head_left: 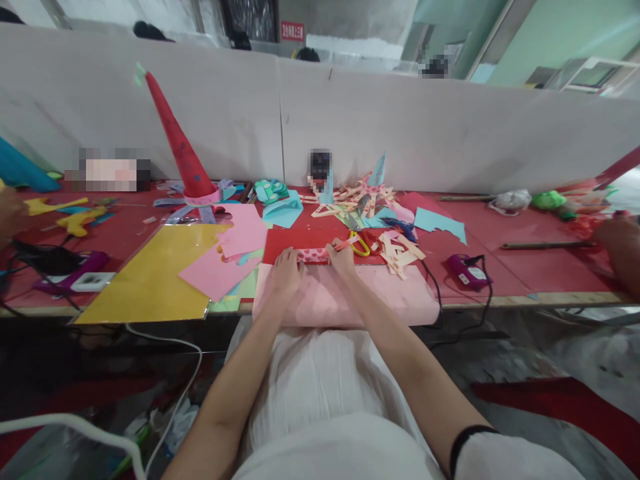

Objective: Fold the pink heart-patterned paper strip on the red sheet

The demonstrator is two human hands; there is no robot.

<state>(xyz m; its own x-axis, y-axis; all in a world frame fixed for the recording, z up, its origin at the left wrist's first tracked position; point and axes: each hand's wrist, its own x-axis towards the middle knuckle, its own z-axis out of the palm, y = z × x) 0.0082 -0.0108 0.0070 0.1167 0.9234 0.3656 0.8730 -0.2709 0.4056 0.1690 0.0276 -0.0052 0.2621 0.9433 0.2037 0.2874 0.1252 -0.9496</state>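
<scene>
Lying at the centre of the frame on a red sheet (280, 241), a patterned pink strip (314, 255) extends between the left hand (286, 270), whose fingers rest at its left end in a grip that cannot be told as pinching or merely pressing, and the right hand (343, 259), whose fingers are closed on a slim pinkish item (344, 245) too small to identify. Yellow-handled scissors (361, 248) and pale strips (400, 253) lie right of centre; a red cone (181, 147) stands tilted at upper left, above a yellow sheet (155, 273).
</scene>
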